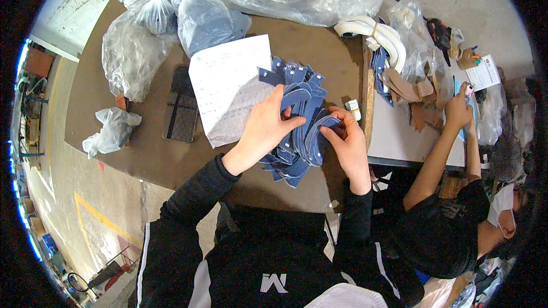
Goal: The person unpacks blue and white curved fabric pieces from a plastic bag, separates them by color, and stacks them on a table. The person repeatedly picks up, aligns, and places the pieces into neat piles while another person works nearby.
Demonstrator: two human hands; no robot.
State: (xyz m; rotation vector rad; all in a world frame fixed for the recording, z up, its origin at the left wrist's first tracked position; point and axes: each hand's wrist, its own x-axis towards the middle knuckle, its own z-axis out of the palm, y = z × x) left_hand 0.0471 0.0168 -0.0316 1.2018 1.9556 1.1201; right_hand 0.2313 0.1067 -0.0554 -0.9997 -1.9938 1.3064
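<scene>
A loose pile of blue denim pieces, many curved and some bearing small white labels, lies on the brown table in front of me. My left hand rests against the pile's left side. Its thumb is spread away from the index finger, and the other fingertips are partly hidden by the denim. At the pile's right side my right hand pinches a few curved denim pieces between thumb and fingers. A written paper sheet lies beside the pile, just beyond my left forearm.
Clear plastic bags crowd the table's far side. A dark flat tray lies left of the paper. A small white box sits near my right hand. On the right, a co-worker's hands hold a phone over another table.
</scene>
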